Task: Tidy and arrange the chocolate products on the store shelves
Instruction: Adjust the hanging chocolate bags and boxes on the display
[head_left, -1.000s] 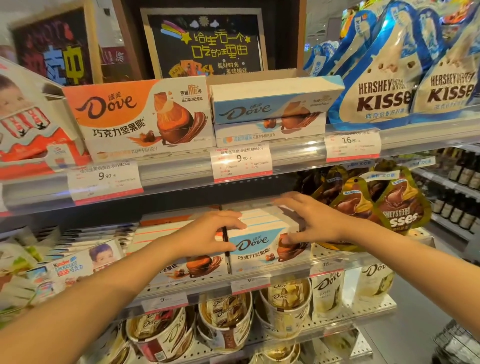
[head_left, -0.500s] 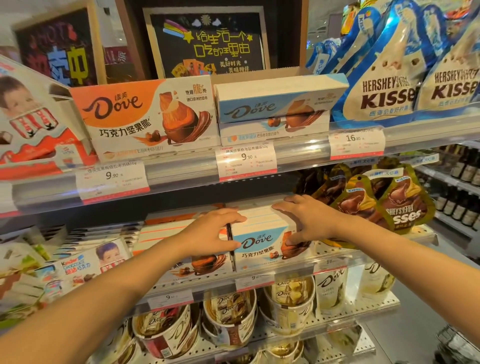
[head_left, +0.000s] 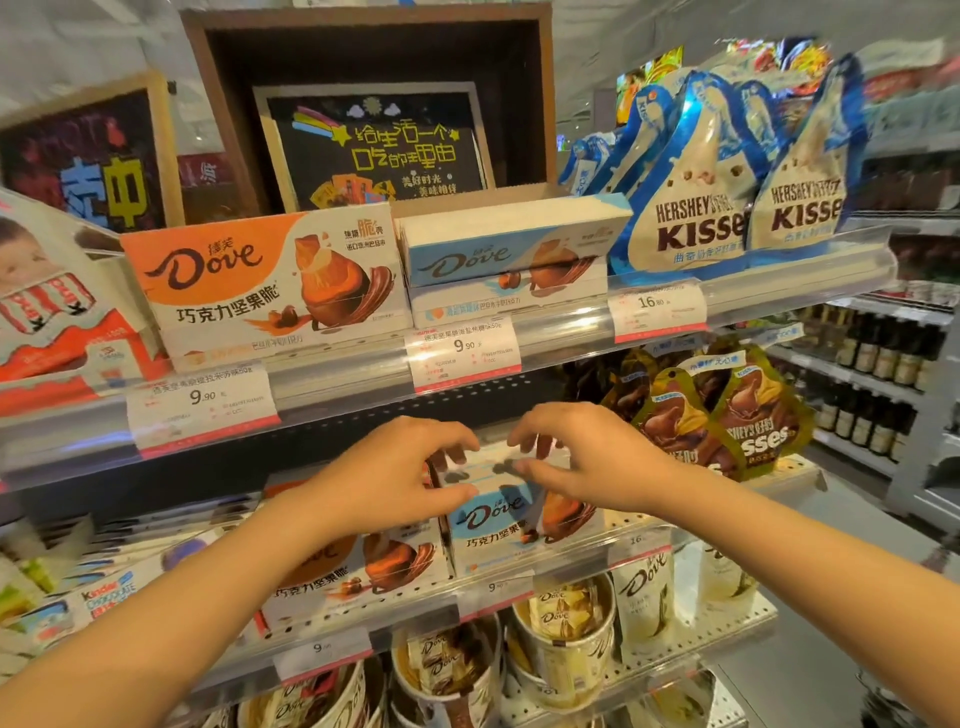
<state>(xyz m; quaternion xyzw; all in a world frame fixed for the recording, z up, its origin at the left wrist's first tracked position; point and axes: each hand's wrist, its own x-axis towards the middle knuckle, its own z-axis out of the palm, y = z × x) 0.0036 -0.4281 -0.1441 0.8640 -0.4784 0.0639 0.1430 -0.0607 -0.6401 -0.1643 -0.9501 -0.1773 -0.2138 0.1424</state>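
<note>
While both hands are working the middle shelf, the left hand (head_left: 395, 478) & right hand (head_left: 587, 457) are curling fingers onto the blue Dove box (head_left: 511, 519) at 6 o'clock — mid-straightening; next probably needs squaring w/ the orange Dove box (head_left: 363, 566) at 7 o'clock.

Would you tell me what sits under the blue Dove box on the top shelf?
The top blue Dove box rests on a second blue Dove box, its front showing above the shelf rail. Anything behind them is covered.
</note>
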